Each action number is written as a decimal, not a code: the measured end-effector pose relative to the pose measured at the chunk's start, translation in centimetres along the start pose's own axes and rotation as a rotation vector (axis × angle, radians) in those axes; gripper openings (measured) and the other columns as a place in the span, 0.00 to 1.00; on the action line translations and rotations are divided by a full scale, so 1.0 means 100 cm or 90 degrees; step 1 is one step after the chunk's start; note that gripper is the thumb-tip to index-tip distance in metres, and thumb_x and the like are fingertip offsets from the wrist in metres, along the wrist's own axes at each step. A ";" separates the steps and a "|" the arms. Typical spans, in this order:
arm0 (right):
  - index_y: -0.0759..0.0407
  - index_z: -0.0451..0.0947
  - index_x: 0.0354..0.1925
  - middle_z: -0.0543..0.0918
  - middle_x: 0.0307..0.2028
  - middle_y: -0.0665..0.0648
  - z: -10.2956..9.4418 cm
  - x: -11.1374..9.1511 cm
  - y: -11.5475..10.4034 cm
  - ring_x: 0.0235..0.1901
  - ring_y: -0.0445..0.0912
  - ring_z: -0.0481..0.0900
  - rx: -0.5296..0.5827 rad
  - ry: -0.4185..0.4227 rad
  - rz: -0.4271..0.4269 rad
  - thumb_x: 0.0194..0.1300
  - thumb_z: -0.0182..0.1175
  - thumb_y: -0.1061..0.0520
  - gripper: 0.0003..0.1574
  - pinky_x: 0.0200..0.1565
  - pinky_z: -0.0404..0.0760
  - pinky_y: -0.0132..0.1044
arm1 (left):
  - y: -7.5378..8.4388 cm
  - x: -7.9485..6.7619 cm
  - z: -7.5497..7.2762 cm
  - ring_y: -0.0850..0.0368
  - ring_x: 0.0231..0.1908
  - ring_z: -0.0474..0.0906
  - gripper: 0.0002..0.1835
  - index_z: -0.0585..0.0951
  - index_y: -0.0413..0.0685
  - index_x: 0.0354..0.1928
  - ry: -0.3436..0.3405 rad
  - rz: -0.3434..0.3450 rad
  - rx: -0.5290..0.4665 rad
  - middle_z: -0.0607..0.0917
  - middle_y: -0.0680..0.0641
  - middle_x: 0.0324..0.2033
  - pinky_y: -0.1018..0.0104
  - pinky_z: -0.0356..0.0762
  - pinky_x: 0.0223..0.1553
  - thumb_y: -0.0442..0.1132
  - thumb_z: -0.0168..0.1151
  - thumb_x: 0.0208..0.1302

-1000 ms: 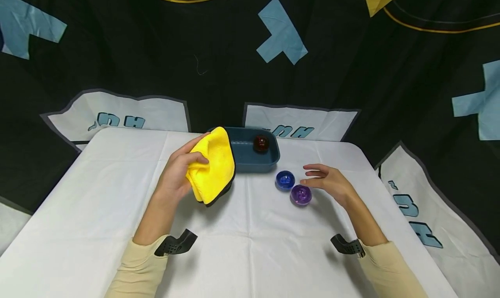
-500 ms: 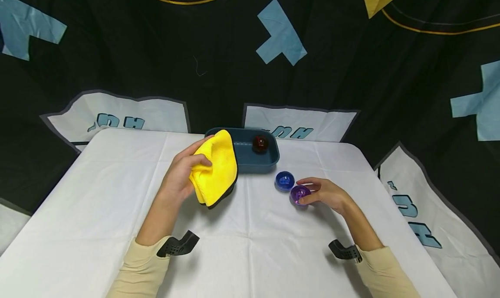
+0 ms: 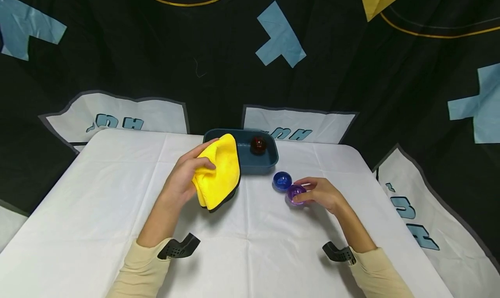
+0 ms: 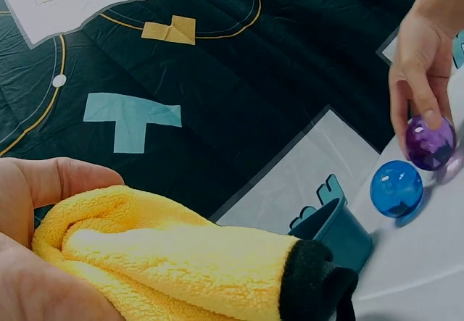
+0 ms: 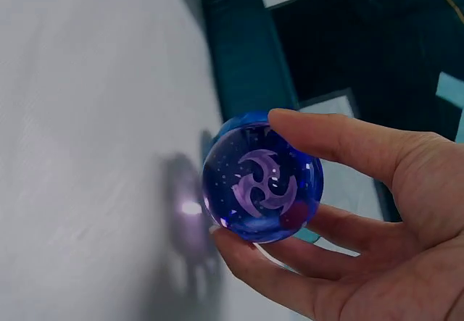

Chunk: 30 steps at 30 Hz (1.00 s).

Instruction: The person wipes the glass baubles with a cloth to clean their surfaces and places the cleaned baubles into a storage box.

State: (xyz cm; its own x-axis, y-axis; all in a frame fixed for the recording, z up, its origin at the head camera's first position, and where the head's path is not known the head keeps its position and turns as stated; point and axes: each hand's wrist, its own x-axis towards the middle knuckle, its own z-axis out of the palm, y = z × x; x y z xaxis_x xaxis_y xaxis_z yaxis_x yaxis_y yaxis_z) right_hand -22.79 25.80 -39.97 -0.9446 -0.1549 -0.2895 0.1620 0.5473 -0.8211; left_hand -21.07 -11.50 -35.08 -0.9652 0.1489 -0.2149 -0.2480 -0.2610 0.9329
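Observation:
My left hand point(image 3: 180, 179) grips a folded yellow cloth point(image 3: 220, 174) with a black edge, thumb over its front and fingers behind. The cloth is up in front of the blue-grey tray. With thumb and fingers, my right hand point(image 3: 322, 194) pinches a clear purple ball point(image 5: 262, 180), which has a three-armed swirl inside. In the left wrist view, the purple ball point(image 4: 431, 143) sits close by a clear blue ball point(image 4: 396, 189) on the white tablecloth. That blue ball is largely hidden behind the purple one in the right wrist view.
At the table's far side stands the blue-grey tray point(image 3: 255, 166), with a dark red ball point(image 3: 258, 145) inside; the yellow cloth overlaps its left part. White tablecloth point(image 3: 211, 254) covers the table. A black patterned curtain point(image 3: 218, 81) hangs behind.
My right hand has come down from beside the purple ball, taken it between thumb and fingers, and shifted slightly left. My left hand and the cloth have drifted a little right and down.

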 end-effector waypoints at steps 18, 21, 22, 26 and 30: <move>0.57 0.79 0.60 0.83 0.54 0.65 0.025 -0.003 -0.072 0.55 0.55 0.79 0.039 0.021 -0.047 0.51 0.78 0.53 0.38 0.54 0.81 0.45 | -0.007 0.000 0.013 0.47 0.62 0.66 0.38 0.72 0.64 0.71 -0.045 -0.011 -0.010 0.67 0.50 0.69 0.65 0.80 0.50 0.28 0.55 0.58; 0.55 0.77 0.61 0.82 0.57 0.64 0.038 -0.003 -0.088 0.56 0.57 0.79 0.067 0.040 -0.040 0.51 0.77 0.52 0.39 0.60 0.79 0.52 | -0.008 0.000 0.016 0.47 0.62 0.66 0.38 0.72 0.64 0.72 -0.050 -0.014 -0.009 0.67 0.49 0.69 0.65 0.80 0.50 0.28 0.55 0.58; 0.54 0.76 0.61 0.81 0.58 0.64 0.043 -0.003 -0.093 0.57 0.57 0.79 0.076 0.047 -0.041 0.52 0.77 0.52 0.39 0.61 0.79 0.53 | -0.008 -0.001 0.017 0.47 0.62 0.66 0.38 0.72 0.63 0.72 -0.051 -0.016 -0.009 0.67 0.49 0.69 0.65 0.80 0.50 0.28 0.55 0.59; 0.54 0.76 0.60 0.83 0.56 0.63 0.062 -0.003 -0.111 0.54 0.56 0.81 0.133 0.073 -0.073 0.52 0.77 0.54 0.38 0.58 0.82 0.49 | -0.009 -0.002 0.022 0.46 0.61 0.68 0.38 0.72 0.64 0.72 -0.065 -0.025 -0.014 0.68 0.47 0.68 0.64 0.80 0.51 0.29 0.56 0.59; 0.56 0.77 0.59 0.84 0.54 0.63 0.079 -0.006 -0.123 0.53 0.55 0.83 0.192 0.079 -0.130 0.54 0.76 0.57 0.35 0.53 0.85 0.44 | -0.008 -0.004 0.025 0.46 0.61 0.69 0.37 0.70 0.62 0.73 -0.085 -0.021 -0.025 0.67 0.48 0.69 0.64 0.79 0.53 0.29 0.56 0.60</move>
State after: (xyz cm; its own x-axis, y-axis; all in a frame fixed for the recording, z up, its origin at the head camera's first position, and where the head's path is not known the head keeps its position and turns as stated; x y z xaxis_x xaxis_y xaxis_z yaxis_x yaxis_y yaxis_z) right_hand -21.98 12.70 -33.58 -0.9905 -0.1250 -0.0577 0.0253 0.2465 -0.9688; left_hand -20.27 -8.91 -35.05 -0.9372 0.2836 -0.2030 -0.2856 -0.2898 0.9135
